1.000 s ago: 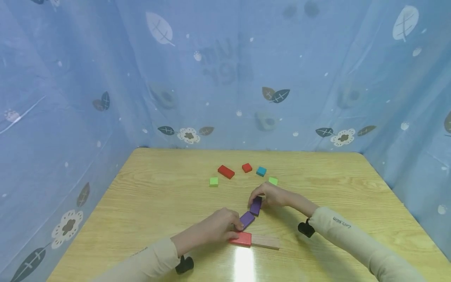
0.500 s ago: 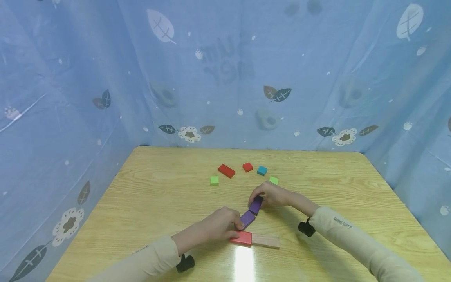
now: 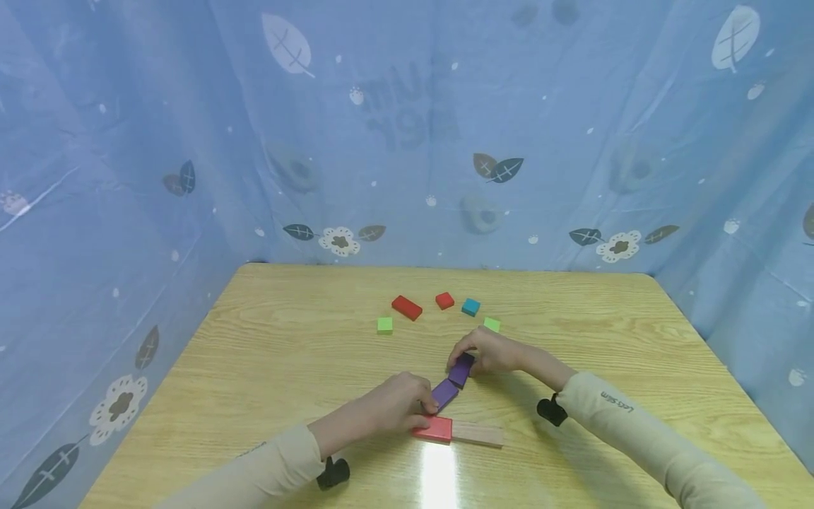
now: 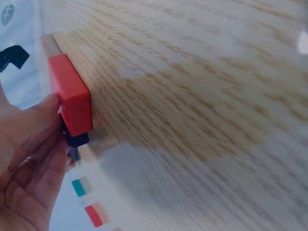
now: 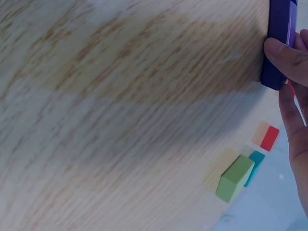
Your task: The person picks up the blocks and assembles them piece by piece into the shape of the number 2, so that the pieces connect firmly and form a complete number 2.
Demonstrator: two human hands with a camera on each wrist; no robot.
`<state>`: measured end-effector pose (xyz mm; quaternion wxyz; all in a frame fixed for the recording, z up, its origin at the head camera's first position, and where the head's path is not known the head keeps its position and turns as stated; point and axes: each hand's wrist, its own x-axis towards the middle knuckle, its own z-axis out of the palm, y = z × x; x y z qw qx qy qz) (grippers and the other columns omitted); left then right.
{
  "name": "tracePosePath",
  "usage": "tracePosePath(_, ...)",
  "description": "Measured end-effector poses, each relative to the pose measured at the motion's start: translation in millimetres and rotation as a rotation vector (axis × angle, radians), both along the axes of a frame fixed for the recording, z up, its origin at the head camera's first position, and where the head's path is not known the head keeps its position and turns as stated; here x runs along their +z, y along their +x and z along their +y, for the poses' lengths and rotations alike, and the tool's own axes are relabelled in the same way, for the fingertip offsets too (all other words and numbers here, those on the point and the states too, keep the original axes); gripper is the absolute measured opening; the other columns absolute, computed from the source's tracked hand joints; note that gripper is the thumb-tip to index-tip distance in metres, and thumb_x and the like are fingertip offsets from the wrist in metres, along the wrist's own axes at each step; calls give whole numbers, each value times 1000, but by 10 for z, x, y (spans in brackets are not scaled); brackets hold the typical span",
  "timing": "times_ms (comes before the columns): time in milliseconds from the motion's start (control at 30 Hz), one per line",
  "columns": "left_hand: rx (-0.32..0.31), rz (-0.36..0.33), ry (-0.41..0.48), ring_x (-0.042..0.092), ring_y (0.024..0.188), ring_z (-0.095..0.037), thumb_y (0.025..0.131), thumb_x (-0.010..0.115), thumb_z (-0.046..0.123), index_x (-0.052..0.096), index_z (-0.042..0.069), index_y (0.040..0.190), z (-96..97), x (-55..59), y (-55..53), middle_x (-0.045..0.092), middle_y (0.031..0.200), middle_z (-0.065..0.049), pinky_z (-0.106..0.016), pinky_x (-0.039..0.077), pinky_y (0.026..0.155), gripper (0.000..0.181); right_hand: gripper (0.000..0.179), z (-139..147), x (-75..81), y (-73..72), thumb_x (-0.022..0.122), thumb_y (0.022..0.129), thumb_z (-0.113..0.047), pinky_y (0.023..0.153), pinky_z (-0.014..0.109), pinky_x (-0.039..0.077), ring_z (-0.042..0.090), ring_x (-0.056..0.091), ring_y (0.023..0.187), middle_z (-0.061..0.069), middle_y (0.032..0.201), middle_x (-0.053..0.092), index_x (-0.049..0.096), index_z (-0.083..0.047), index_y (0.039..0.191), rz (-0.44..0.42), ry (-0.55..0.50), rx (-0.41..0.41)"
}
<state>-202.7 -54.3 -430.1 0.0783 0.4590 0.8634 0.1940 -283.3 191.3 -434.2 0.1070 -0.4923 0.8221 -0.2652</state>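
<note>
My left hand (image 3: 396, 406) curls at the near end of a purple block (image 3: 446, 395) lying flat, fingers against it. Its thumb rests at the end of a red block (image 4: 72, 94), which lies just in front. Beyond, my right hand (image 3: 494, 349) pinches a second, darker purple block (image 3: 461, 372) between thumb and fingers. The two purple blocks meet end to end at a slight angle. A plain wood block (image 3: 478, 434) continues the red one to the right, end against end.
Further back on the wooden table (image 3: 286, 353) lie a long red block (image 3: 407, 307), a small red block (image 3: 444, 301), a blue block (image 3: 470, 307) and two green blocks, one left (image 3: 384, 326), one partly behind the right hand. A patterned blue curtain (image 3: 407, 127) encloses the table.
The right-hand purple block has turned slightly, its far end swinging right, more in line with the other purple block. Both hands otherwise stay in place.
</note>
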Motion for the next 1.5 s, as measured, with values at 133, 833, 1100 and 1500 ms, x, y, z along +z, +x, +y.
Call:
tracePosePath(133,6,-16,10,59,79,1,80,78,15,76,9,97,-4,2,-7,67,84,5,-10,45,73,18,39,33,52,3,73,70,15,88,34,53,16,66,99,1,100,72,74,-7,102,14,-49,0)
tracePosePath(833,9,-41,-6,60,78,0,79,79,14,76,9,97,4,47,-27,67,84,6,-9,45,74,19,55,956,-151,-213,69,88,-12,87,21,50,18,59,112,24,137,49,48,5,135,-532,-547,-648)
tracePosePath(1100,24,-53,4,60,78,0,78,79,14,75,10,97,14,46,-24,68,85,6,-10,46,73,20,57,923,-206,-323,75,80,-2,87,23,50,17,57,103,26,126,55,50,11,130,-540,-400,-591)
tracePosePath(1500,29,-47,5,61,79,0,78,79,14,76,9,96,8,40,-10,68,84,6,-10,46,73,19,37,766,-167,-292,80,76,-5,76,23,52,21,59,87,16,98,64,65,7,108,-306,-224,-609)
